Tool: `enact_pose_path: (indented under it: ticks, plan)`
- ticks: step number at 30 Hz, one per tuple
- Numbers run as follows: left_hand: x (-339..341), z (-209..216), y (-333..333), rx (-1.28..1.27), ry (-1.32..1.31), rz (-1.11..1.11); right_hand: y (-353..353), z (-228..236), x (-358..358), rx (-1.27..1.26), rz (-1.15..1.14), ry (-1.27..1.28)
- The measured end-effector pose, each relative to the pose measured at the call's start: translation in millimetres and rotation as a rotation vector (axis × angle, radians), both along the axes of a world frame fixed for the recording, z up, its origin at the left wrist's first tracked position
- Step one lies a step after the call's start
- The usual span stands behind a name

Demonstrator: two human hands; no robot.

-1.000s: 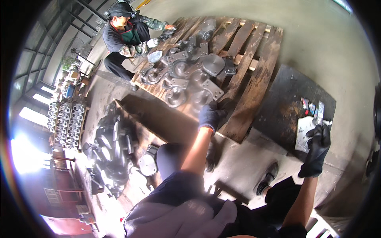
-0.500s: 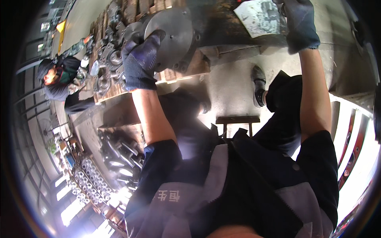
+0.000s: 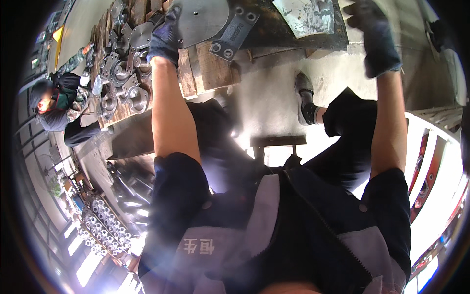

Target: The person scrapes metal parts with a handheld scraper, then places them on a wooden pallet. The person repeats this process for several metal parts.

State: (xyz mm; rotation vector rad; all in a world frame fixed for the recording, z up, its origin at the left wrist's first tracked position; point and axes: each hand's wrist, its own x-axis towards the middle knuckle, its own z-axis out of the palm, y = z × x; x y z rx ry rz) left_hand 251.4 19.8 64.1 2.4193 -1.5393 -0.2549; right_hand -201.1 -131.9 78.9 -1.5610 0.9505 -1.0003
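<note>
Got a co-worker [image 3: 56,100] at far left, low beside the wood pallet [image 3: 215,71]. Below, see rows of ring-shaped parts [image 3: 104,225]. Next right, see grey metal parts [image 3: 122,73] crowded on the pallet. Holding the round plate [image 3: 203,22] by its left edge with gloved left hand [image 3: 164,41], grip pinched on the rim. Have the plate at top of view, over the pallet; can't tell whether resting on wood. Past its right edge, see a flat bracket [image 3: 236,30] with holes. Further right, see a dark shoe [image 3: 304,93] on the floor [image 3: 274,88], and above it a smudged white sheet [image 3: 308,17] on a dark board [image 3: 340,32]. At right, find gloved right hand [image 3: 374,39] just beside the board, fingers blurred; can't tell grip spread from pressed together.
</note>
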Motion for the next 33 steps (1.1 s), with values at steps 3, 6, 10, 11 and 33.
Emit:
enact_pose_path:
  ticks: [3,6,10,11,33]
  plan:
    - [-7.4,-28.9,-21.5,-0.124,0.301,0.187,46.4,2.1,36.7,0.201,0.188,-0.054]
    - [14.8,-51.0,-19.1,-0.403,0.189,-0.019,70.0,-3.7,44.8,0.31,0.301,0.152]
    - [17.3,-60.8,-28.6,-0.408,-0.098,-0.191,92.5,-1.3,48.4,0.41,0.262,0.224]
    - [25.5,-62.2,-23.3,-0.424,-0.108,-0.228,93.2,-6.9,49.3,0.404,0.302,0.245]
    - [51.1,-105.9,-27.2,-0.062,-0.405,-0.304,33.2,-18.0,-5.7,-0.381,-0.193,0.807]
